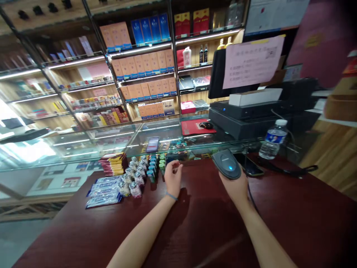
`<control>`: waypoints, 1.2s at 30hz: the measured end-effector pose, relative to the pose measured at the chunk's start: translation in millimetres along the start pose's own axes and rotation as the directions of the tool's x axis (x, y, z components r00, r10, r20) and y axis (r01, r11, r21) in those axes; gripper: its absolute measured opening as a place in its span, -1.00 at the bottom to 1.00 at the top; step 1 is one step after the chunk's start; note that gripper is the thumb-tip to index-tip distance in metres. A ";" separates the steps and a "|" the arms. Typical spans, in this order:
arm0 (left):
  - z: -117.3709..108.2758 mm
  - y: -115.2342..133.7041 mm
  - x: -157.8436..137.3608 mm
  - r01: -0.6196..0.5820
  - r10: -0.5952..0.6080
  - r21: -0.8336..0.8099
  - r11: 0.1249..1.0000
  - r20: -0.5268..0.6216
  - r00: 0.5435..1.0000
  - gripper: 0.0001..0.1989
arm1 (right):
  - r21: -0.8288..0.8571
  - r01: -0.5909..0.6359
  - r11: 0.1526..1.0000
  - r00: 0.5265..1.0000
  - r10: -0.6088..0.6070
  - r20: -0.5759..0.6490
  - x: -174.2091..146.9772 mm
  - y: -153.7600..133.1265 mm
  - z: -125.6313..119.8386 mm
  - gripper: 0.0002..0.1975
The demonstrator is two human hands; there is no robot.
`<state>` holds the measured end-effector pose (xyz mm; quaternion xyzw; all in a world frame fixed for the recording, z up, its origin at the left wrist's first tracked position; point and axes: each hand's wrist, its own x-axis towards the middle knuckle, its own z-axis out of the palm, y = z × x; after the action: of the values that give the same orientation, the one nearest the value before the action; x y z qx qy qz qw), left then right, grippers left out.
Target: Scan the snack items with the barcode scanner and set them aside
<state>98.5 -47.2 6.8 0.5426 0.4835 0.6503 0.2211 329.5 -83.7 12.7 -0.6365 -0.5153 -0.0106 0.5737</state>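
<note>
My right hand (235, 186) is wrapped round a dark grey barcode scanner (227, 164) with a lit blue light, held above the brown tabletop (206, 219). Its cable runs down beside my forearm. My left hand (173, 180), a blue band at the wrist, is curled with thumb and fingertips close together; what they hold, if anything, I cannot make out. Just left of it are small green-lidded containers (162, 163) and a row of teal-lidded ones (151, 175). Farther left stand several clear jars (135, 189) with silvery lids.
Blue-white packets (103, 201) and a stack of red-yellow packs (113, 163) lie at the left. Behind the scanner are a phone (249, 165), a water bottle (273, 139) and a black cable (295, 171). A glass counter, a mouse (206, 125) and a monitor (217, 74) stand beyond.
</note>
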 end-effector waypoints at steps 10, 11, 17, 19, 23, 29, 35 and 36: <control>-70.0 -37.5 5.1 0.012 -0.003 0.047 0.999 -0.186 0.982 -0.67 | 0.018 0.101 0.995 0.965 -0.102 0.242 -28.4 -13.9 15.5 -0.62; -70.0 -42.2 3.4 0.014 -0.002 0.065 0.998 -0.176 0.984 -0.65 | 0.021 0.116 0.993 0.959 -0.118 0.258 -29.7 -14.0 16.4 -0.62; -69.3 -54.8 0.5 -0.044 0.041 0.182 0.982 0.020 0.999 -0.40 | 0.050 0.150 0.987 0.941 -0.158 0.301 -31.7 -16.6 16.9 -0.64; -68.2 -57.3 2.5 -0.045 0.032 0.189 0.981 0.067 0.997 -0.31 | 0.061 0.151 0.987 0.936 -0.162 0.312 -31.7 -16.6 16.9 -0.66; -64.8 -64.4 5.1 -0.014 -0.007 0.189 0.982 0.109 0.994 -0.22 | 0.043 0.159 0.986 0.934 -0.164 0.318 -32.4 -14.9 17.5 -0.68; -66.3 -66.6 2.3 -0.037 0.004 0.245 0.969 0.134 0.991 -0.32 | 0.008 0.175 0.985 0.935 -0.168 0.312 -33.1 -18.5 16.1 -0.63; -67.3 -62.9 -1.0 -0.071 0.036 0.331 0.941 0.109 0.993 -0.49 | 0.021 0.201 0.979 0.930 -0.198 0.310 -32.4 -21.0 14.8 -0.65; -67.0 -62.4 -1.2 -0.074 0.041 0.325 0.943 0.106 0.993 -0.51 | 0.016 0.207 0.978 0.929 -0.201 0.309 -32.6 -20.7 15.0 -0.65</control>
<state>22.4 -47.1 -44.2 0.6170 0.5574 0.5396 0.1319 291.8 -97.5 2.8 -0.5781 -0.6620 0.0254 0.4764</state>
